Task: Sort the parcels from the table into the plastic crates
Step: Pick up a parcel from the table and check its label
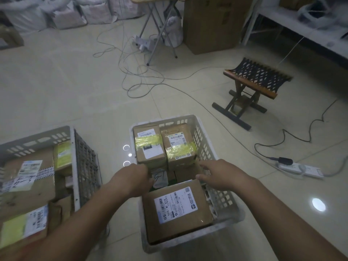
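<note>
A white plastic crate stands on the floor in front of me, full of cardboard parcels. A large labelled parcel lies at its near end. Two parcels with yellow-green tape, one at the far left and one at the far right, sit at its far end. Between them lies a small box with handwriting. My left hand reaches into the crate and its fingers curl against that small box. My right hand hovers over the crate's middle, fingers loosely bent, holding nothing. A second crate at the left holds more parcels.
A folding stool stands to the right beyond the crate. Cables run over the tiled floor to a power strip at the right. A tall carton, a folding stand and white sacks line the back.
</note>
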